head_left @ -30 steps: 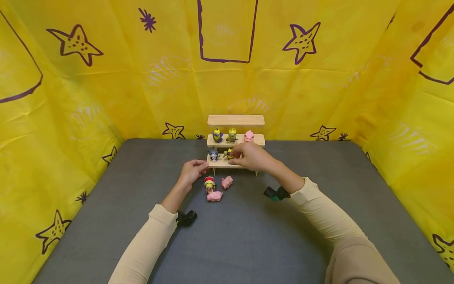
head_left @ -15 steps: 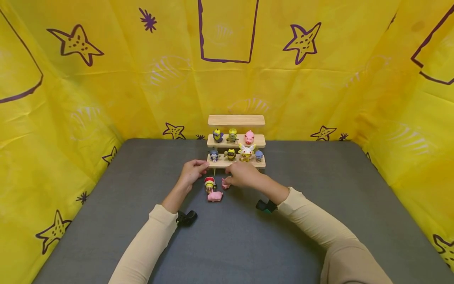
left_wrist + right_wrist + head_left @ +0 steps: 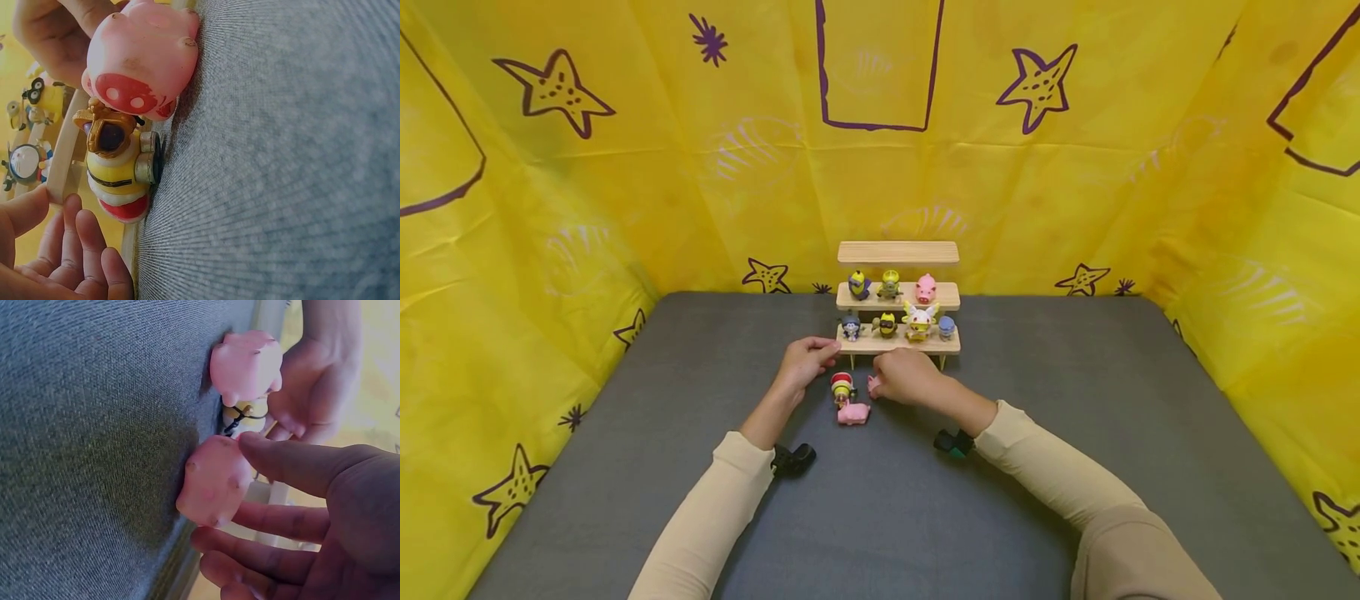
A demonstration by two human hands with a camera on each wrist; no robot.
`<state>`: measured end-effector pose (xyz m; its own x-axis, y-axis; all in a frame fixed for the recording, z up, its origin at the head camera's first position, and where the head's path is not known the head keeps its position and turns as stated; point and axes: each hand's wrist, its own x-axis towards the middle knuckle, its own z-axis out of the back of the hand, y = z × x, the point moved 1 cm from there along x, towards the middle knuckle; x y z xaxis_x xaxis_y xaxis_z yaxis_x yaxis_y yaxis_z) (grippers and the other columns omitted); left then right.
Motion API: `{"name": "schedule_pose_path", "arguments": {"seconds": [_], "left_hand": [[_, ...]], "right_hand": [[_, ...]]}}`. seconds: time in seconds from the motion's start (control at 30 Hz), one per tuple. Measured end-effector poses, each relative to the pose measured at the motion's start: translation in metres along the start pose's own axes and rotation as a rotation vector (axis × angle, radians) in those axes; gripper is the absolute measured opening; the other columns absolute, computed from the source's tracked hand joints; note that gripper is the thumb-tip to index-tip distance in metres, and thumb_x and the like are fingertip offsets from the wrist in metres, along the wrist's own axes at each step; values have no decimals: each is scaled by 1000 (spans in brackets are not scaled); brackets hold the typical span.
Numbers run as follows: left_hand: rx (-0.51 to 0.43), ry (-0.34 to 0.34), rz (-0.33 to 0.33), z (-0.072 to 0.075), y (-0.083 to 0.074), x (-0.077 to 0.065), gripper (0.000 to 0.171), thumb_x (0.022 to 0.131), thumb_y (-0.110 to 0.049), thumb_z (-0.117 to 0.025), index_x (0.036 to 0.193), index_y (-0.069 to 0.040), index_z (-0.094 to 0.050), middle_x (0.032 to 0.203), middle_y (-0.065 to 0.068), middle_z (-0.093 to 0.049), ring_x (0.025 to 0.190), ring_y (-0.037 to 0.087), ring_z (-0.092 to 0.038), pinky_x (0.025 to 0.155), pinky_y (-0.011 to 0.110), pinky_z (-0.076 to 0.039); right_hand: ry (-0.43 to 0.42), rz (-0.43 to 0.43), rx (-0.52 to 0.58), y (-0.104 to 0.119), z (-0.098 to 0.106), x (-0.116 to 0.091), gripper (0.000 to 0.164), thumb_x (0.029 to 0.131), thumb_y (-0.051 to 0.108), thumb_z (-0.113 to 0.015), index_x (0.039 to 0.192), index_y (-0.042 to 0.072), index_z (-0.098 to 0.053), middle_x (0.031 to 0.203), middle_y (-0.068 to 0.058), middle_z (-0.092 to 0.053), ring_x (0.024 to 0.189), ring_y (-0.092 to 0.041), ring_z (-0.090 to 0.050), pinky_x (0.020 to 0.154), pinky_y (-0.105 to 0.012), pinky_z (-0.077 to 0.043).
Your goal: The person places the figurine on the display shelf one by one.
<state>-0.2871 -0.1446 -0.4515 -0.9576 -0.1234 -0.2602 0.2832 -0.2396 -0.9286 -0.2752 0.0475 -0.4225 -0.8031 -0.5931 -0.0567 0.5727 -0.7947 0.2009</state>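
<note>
A small pink pig figure (image 3: 215, 481) lies on the grey cloth, and my right hand (image 3: 907, 375) pinches it between thumb and fingers. My left hand (image 3: 803, 365) holds the front left corner of the stepped wooden shelf (image 3: 898, 345) with thumb and forefinger, as the left wrist view shows. Between the hands lie a yellow figure with a red-and-white base (image 3: 115, 169) and a second pink pig (image 3: 853, 412), side by side. In the head view my right hand hides much of the pig it holds.
The lower step bears several figures, among them a white-eared one (image 3: 919, 323) and a blue one (image 3: 947, 327). On the middle step stand two yellow figures and a pink pig (image 3: 926, 288). Yellow printed cloth (image 3: 880, 192) hangs behind and at both sides.
My right hand has come down from the lower step to the pink pig on the cloth and taken hold of it. The left hand stays at the shelf corner.
</note>
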Motion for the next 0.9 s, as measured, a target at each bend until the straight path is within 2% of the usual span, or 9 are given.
{"name": "schedule_pose_path", "arguments": {"seconds": [0.33, 0.63, 0.77, 0.9], "left_hand": [[-1, 0, 5, 1, -1, -1, 31, 96, -24, -63, 117, -1, -65, 108, 12, -70, 83, 13, -63, 79, 27, -49], [-1, -1, 3, 1, 0, -1, 31, 96, -24, -63, 117, -1, -65, 110, 13, -70, 85, 14, -63, 80, 28, -49], [-2, 1, 6, 1, 1, 0, 31, 96, -24, -63, 117, -2, -65, 109, 12, -70, 85, 14, -63, 80, 28, -49], [-4, 0, 19, 0, 1, 0, 30, 96, -25, -63, 117, -3, -65, 111, 12, -69, 88, 16, -63, 82, 29, -49]], "right_hand": [[30, -66, 21, 5, 0, 2, 29, 79, 41, -79, 77, 15, -65, 70, 2, -61, 64, -15, -54, 57, -31, -41], [95, -73, 19, 6, -2, 4, 25, 80, 37, -77, 79, 14, -67, 74, 1, -61, 68, -17, -52, 60, -32, -42], [104, -31, 66, 4, -2, 2, 21, 80, 34, -76, 79, 15, -67, 72, 3, -60, 68, -14, -52, 61, -29, -41], [114, 35, 129, 5, 6, -2, 19, 82, 31, -74, 90, 13, -72, 77, 3, -65, 70, -13, -54, 67, -28, -45]]}}
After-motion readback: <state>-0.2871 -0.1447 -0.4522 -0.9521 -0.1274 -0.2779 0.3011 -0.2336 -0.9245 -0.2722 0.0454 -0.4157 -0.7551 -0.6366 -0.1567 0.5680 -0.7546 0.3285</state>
